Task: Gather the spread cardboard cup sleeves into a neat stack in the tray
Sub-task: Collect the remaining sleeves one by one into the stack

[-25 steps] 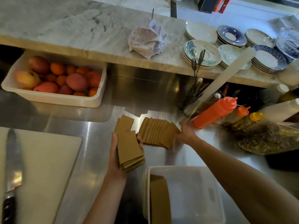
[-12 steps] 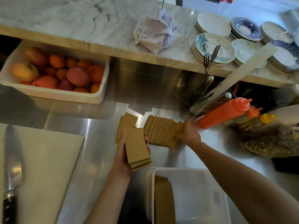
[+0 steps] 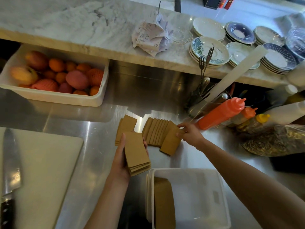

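Note:
My left hand (image 3: pixel 120 160) holds a small stack of brown cardboard sleeves (image 3: pixel 137 152) above the steel counter. Behind it lies a short pile of sleeves (image 3: pixel 126 125). To the right, a fanned row of sleeves (image 3: pixel 156 132) rests on the counter, and my right hand (image 3: pixel 189 133) pinches the nearest sleeve (image 3: pixel 170 142) at the row's right end. The white plastic tray (image 3: pixel 206 174) sits in front of me, with a stack of sleeves (image 3: pixel 163 204) along its left side.
A white cutting board (image 3: pixel 41 171) with a large knife (image 3: pixel 10 176) lies at left. A fruit bin (image 3: pixel 54 96) stands at back left. Squeeze bottles (image 3: pixel 221 113), a cutlery holder (image 3: pixel 199 100) and a bagged item (image 3: pixel 277 141) crowd the right. Plates (image 3: pixel 209 50) and receipts (image 3: pixel 151 37) sit on the marble ledge.
My right hand has closed its fingers on the end sleeve of the fanned row and drawn it slightly outward. My left hand keeps its stack almost still.

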### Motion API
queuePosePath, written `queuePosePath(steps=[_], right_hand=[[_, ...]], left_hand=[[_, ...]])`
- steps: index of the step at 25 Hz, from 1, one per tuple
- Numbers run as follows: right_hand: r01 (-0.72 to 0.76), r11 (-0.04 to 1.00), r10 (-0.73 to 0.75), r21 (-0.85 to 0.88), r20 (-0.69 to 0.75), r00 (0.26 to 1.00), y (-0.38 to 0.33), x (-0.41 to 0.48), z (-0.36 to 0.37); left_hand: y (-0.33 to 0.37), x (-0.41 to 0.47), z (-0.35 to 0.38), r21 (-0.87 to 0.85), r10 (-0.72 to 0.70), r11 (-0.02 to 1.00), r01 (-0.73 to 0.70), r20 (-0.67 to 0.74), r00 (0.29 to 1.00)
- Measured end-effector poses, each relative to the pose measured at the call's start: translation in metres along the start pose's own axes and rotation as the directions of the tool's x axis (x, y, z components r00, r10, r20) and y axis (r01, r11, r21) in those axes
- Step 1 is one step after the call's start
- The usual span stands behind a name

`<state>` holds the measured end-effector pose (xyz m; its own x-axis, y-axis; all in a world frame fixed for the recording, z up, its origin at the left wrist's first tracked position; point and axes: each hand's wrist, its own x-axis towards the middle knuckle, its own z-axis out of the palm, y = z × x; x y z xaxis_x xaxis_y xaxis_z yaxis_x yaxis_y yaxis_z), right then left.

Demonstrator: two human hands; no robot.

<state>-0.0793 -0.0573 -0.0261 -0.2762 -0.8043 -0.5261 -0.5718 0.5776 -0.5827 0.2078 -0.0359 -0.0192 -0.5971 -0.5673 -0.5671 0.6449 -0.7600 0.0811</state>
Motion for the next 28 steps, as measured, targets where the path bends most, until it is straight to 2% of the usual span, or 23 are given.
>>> queuePosePath(steps=[4, 10, 15, 18, 21, 25, 28], right_hand=[[-0.067, 0.989, 0.064, -0.129, -0.026, 0.998, -0.004, 0.019, 0.015], [-0.044, 0.949, 0.046, -0.311, 0.0, 0.999, 0.002, 0.037, 0.027], [-0.065, 0.93, -0.006, -0.361, -0.191, 0.982, 0.009, 0.032, 0.028], [-0.033, 0.968, -0.026, -0.247, -0.229, 0.973, 0.011, 0.021, 0.023], [0.014, 1.0, -0.012, 0.014, -0.168, 0.986, 0.007, 0.004, 0.013], [0.072, 0.964, -0.037, 0.256, -0.139, 0.99, -0.007, -0.031, -0.002], [0.113, 0.936, -0.077, 0.334, -0.12, 0.99, -0.025, -0.061, -0.019]], left_hand=[[-0.001, -0.009, -0.006, 0.01, -0.002, 1.0, 0.002, -0.01, 1.0], [0.008, -0.015, -0.005, 0.016, 0.038, 0.999, -0.038, -0.01, 0.999], [0.009, -0.009, -0.006, 0.026, 0.065, 0.998, -0.064, -0.023, 0.998], [0.005, -0.007, -0.001, 0.031, 0.049, 0.998, -0.049, -0.012, 0.999], [0.002, -0.005, 0.003, 0.08, 0.058, 0.995, -0.057, -0.006, 0.998], [-0.002, -0.005, 0.008, 0.122, 0.066, 0.99, -0.068, 0.014, 0.998], [-0.004, -0.009, 0.014, 0.185, 0.068, 0.98, -0.075, 0.04, 0.997]])
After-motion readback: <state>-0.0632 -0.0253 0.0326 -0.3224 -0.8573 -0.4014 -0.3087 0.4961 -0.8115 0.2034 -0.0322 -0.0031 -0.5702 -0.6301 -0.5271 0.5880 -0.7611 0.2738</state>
